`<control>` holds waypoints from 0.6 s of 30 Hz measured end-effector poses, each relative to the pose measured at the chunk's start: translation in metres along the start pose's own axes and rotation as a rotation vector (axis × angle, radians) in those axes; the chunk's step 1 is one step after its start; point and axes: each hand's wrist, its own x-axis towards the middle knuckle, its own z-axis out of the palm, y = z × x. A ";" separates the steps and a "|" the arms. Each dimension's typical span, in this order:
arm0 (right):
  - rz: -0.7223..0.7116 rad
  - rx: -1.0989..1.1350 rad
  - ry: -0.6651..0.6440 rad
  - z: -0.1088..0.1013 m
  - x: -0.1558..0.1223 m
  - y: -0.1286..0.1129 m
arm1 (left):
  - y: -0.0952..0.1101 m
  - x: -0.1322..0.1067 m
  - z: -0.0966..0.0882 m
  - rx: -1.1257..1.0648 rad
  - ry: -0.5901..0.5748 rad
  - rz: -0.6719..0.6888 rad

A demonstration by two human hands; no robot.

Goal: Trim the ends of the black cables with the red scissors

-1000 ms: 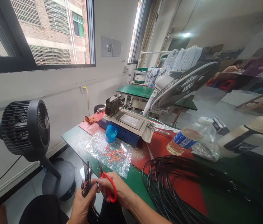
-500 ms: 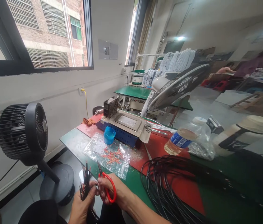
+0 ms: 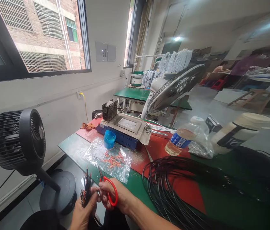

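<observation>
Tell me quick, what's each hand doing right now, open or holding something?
Left hand: closed around a bundle of black cables.
Right hand: holding red-handled scissors, its fingertips close to the left hand's.

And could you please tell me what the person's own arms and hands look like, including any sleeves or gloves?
The left hand and right hand wear no gloves. The right forearm is slender and bare, with no sleeve, watch or marking visible. Little of the left arm shows.

Place: workshop, from where I watch
Bench (image 3: 138, 191): black cables (image 3: 166, 179), blue-sided machine (image 3: 125, 139)
Rack (image 3: 146, 56): hung white cables (image 3: 175, 60)
</observation>
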 end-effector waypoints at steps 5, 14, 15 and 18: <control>-0.094 -0.019 0.005 0.000 0.001 0.003 | -0.008 0.006 -0.007 0.005 0.169 -0.013; -0.097 -0.104 0.018 0.002 0.000 0.005 | -0.010 0.005 -0.008 0.146 0.246 0.019; -0.101 -0.131 0.027 0.001 0.000 0.005 | -0.009 0.004 -0.007 0.161 0.250 0.024; -0.165 -0.302 0.114 0.001 -0.002 0.003 | -0.004 -0.001 -0.001 0.181 0.273 0.030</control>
